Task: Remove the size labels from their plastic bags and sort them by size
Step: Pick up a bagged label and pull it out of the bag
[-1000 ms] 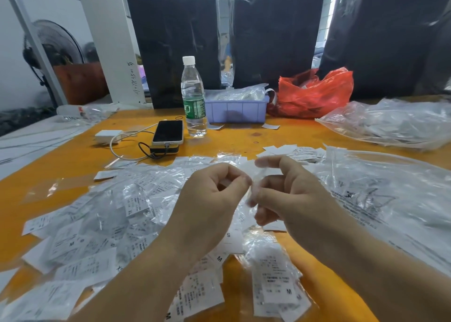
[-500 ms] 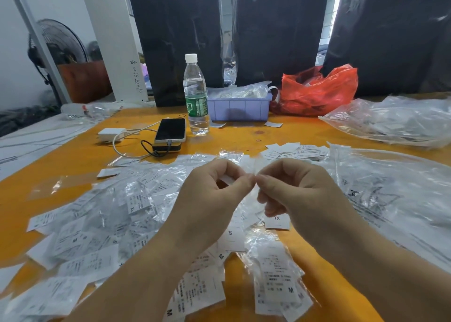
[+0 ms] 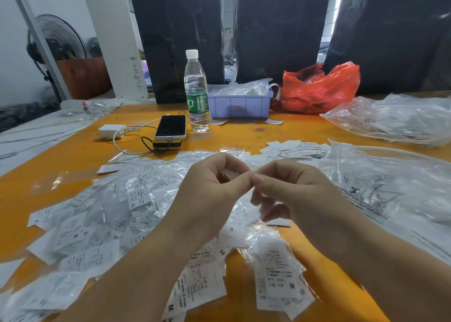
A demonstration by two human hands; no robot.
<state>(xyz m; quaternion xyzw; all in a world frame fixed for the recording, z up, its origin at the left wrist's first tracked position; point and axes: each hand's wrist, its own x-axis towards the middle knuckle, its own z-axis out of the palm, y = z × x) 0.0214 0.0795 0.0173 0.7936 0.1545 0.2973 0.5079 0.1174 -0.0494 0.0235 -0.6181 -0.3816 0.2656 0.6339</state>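
A small label bag (image 3: 230,174) is held above the desk (image 3: 244,133) between the left hand (image 3: 210,194) and right hand (image 3: 292,192), whose thumbs and forefingers meet and pinch it; little of it can be seen. If it is pulled unevenly, the film could tear or the label could be dropped into the unsorted heap (image 3: 102,214) directly below, where sizes M, S and XL are already mixed. A stray label could also be swept under the big bag (image 3: 380,190) beside the right hand.
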